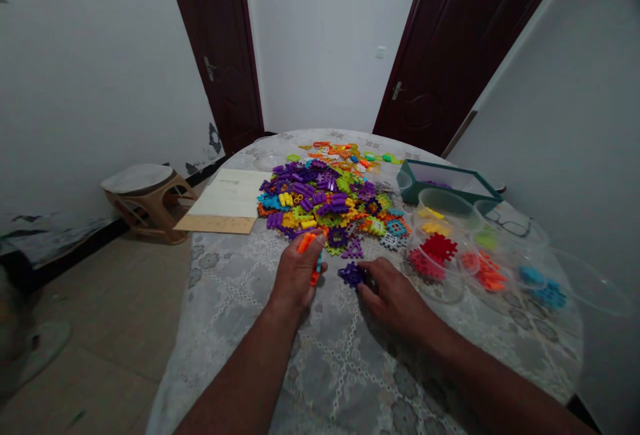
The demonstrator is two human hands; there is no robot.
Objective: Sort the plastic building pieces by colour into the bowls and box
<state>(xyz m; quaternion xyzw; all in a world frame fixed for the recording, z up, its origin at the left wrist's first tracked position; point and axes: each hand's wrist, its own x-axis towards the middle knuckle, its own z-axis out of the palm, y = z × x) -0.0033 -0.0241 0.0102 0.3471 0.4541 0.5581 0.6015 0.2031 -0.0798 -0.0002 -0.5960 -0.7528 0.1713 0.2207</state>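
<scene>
Closed around several orange building pieces (309, 242), one with a bit of teal beside it, is my left hand (296, 272). My right hand (393, 292) pinches a dark purple notched building piece (351, 275) between thumb and fingers, just above or on the tablecloth; I cannot tell which. Just beyond both hands spreads a heap of mixed plastic building pieces (320, 188) in purple, yellow, green, blue and orange. A purple triangular piece (353, 248) lies at its near edge, close to my right hand.
Clear round tubs hold red pieces (434, 255), orange pieces (485, 272) and blue pieces (545, 287) on the right. Behind them stands a green-rimmed box (450, 182). A pale board (227, 198) lies left of the heap. A stool (150, 202) stands left of the table.
</scene>
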